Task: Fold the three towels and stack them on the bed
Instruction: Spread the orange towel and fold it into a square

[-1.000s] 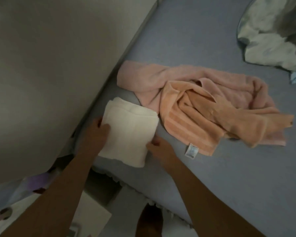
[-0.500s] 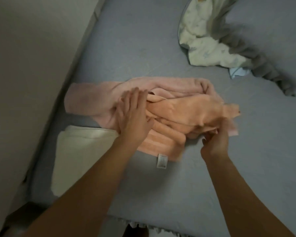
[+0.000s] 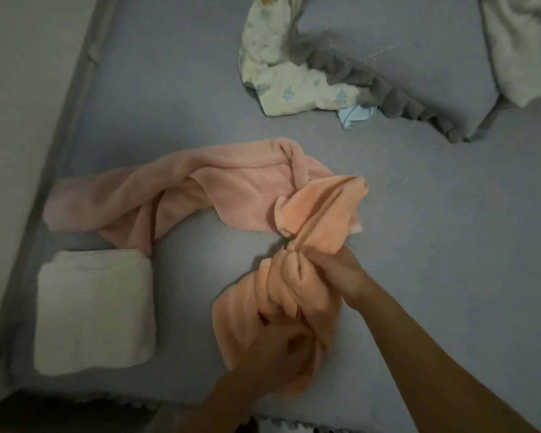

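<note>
Both grips bunched round the orange towel (image 3: pixel 297 245) near the bed's (image 3: pixel 419 214) front edge, left hand (image 3: pixel 275 345) low, right hand (image 3: pixel 341 270) mid-length, pink towel (image 3: pixel 175 192) behind, folded cream towel (image 3: pixel 94 310) at front-left corner

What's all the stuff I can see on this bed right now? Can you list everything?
white towel: one, cream white, folded, near left corner of the bed.
pink towel: one, pale pink, rumpled, beyond the white towel.
orange towel: one, peach orange, bunched, held up in both hands.
blanket: one, pale yellow with blue print, crumpled at the far side.
pillow: one, grey, frilled edge, far right.
bed: one, grey-blue sheet.
left hand: grips the orange towel.
right hand: grips the orange towel.
</note>
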`<state>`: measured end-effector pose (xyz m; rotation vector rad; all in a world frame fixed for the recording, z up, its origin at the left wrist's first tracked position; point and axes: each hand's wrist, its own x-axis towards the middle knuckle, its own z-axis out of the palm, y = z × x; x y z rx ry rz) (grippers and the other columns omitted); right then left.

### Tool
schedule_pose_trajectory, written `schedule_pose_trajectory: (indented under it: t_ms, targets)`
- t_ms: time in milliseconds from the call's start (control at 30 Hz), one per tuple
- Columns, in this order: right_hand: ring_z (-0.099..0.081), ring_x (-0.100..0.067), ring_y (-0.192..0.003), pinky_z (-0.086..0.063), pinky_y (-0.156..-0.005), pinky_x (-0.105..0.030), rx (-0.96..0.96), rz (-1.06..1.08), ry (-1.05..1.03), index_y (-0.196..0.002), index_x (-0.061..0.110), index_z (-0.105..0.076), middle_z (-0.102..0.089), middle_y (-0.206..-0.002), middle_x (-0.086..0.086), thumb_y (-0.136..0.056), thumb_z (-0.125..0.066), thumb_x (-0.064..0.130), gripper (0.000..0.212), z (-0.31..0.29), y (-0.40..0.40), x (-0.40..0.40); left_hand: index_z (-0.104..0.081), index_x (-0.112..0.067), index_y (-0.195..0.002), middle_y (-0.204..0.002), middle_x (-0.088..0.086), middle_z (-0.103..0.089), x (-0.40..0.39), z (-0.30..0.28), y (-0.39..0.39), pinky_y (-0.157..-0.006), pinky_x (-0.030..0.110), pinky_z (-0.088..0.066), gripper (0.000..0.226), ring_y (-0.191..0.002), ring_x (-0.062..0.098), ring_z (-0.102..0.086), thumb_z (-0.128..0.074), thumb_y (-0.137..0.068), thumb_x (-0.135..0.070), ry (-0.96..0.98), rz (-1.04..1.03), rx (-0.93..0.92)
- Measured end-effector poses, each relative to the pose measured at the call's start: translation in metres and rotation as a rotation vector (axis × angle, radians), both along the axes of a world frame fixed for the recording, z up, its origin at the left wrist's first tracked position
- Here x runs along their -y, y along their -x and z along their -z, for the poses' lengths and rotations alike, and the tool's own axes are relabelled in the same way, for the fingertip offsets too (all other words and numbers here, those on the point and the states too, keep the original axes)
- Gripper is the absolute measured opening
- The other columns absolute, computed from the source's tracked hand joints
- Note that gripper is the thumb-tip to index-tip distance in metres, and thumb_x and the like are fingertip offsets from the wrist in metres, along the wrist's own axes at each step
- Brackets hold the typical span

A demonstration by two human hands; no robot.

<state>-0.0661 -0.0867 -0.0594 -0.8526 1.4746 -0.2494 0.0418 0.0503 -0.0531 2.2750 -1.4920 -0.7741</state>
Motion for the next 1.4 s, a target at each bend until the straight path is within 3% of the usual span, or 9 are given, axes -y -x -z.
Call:
schedule_pose_trajectory:
  t_ms: [100,233,400,600,767,967,1167,1267,1400]
  targets:
    - [-0.067,-0.02,-0.1,-0.051,-0.09,-0.034,0.001,0.038,-0.078,-0.122,0.013,-0.065,-0.07,-0.11,-0.001,-0.083,-0.071,0.022,0.041,0.004,0.025,-0.005,-0.071,-0.023,-0.092,-0.092,-0.004,-0.072,0.014,0.001,-0.031,-0.084,0.041,-0.053,0.014,-0.088,0.017,-0.065,-0.058,-0.087,-0.024,-0.091,-0.323,-0.37]
    - [-0.067,-0.027,-0.084,-0.052,-0.077,-0.037,0.135,0.113,-0.364,-0.083,0.009,-0.075,-0.072,-0.086,-0.013,-0.079,-0.061,0.026,0.023,0.008,0.091,-0.018,-0.061,-0.01,-0.115,-0.096,0.007,-0.067,0.063,0.01,-0.077,-0.083,0.038,-0.052,0.03,-0.091,0.024,-0.064,-0.061,-0.089,-0.025,-0.206,-0.724,-0.448]
    - [-0.062,-0.027,-0.1,-0.05,-0.09,-0.042,-0.307,-0.034,-0.254,-0.115,0.012,-0.064,-0.067,-0.115,-0.011,-0.088,-0.065,0.028,0.031,0.019,0.167,-0.046,-0.058,-0.012,-0.106,-0.089,-0.001,-0.061,0.122,0.029,-0.015,-0.077,0.02,-0.048,0.032,-0.085,0.017,-0.061,-0.077,-0.082,-0.023,-0.224,-0.524,-0.61]
    - [-0.061,-0.017,-0.099,-0.049,-0.091,-0.035,-0.29,0.192,0.048,-0.121,0.015,-0.06,-0.066,-0.115,-0.005,-0.08,-0.075,0.042,0.051,0.02,0.157,-0.004,-0.05,-0.02,-0.078,-0.071,-0.01,-0.053,0.102,0.023,0.078,-0.057,0.009,-0.035,0.019,-0.068,0.01,-0.054,-0.069,-0.084,-0.018,-0.215,-0.195,-0.443]
    - [-0.035,-0.028,-0.14,-0.028,-0.114,-0.041,-0.47,-0.511,0.658,-0.145,0.019,-0.04,-0.04,-0.152,-0.005,-0.074,-0.075,0.037,0.081,0.015,0.12,0.031,-0.048,-0.015,-0.132,-0.113,0.005,-0.059,0.054,0.017,0.072,-0.094,0.03,-0.047,0.062,-0.105,0.022,-0.059,-0.076,-0.078,-0.03,-0.352,-0.276,-0.346]
    - [-0.014,-0.03,-0.147,-0.005,-0.116,-0.053,-0.581,-1.381,0.857,-0.146,0.022,-0.038,-0.029,-0.156,-0.008,-0.083,-0.061,0.021,0.068,0.023,0.096,0.036,-0.056,-0.02,-0.116,-0.122,0.003,-0.055,0.059,0.012,0.055,-0.096,0.036,-0.036,0.034,-0.119,0.025,-0.049,-0.056,-0.087,-0.038,-0.415,0.362,0.211]
    - [-0.041,-0.029,-0.125,-0.006,-0.108,-0.049,-0.644,-1.287,0.835,-0.138,0.026,-0.043,-0.05,-0.134,-0.005,-0.087,-0.048,0.036,0.052,0.026,0.16,0.023,-0.054,-0.027,-0.074,-0.055,-0.017,-0.057,0.097,-0.021,0.038,-0.054,0.009,-0.039,0.023,-0.051,-0.004,-0.049,-0.067,-0.085,-0.011,-0.124,-0.245,-0.45]
    - [-0.047,-0.021,-0.125,-0.017,-0.109,-0.04,-0.557,-1.306,0.717,-0.139,0.029,-0.044,-0.052,-0.135,0.002,-0.085,-0.05,0.048,0.058,0.023,0.184,0.009,-0.054,-0.026,-0.081,-0.069,-0.01,-0.058,0.092,-0.029,0.048,-0.067,0.023,-0.045,0.019,-0.065,0.003,-0.053,-0.06,-0.093,-0.012,-0.135,-0.337,-0.551]
    - [-0.062,0.006,-0.08,-0.048,-0.07,-0.017,-0.168,-0.472,0.286,-0.092,0.04,-0.064,-0.069,-0.087,0.019,-0.086,-0.065,0.038,0.007,-0.007,0.21,0.004,-0.059,-0.023,-0.101,-0.089,-0.005,-0.068,0.085,-0.055,0.071,-0.071,0.004,-0.042,0.008,-0.084,0.003,-0.063,-0.054,-0.097,-0.028,-0.34,-0.17,-0.45]
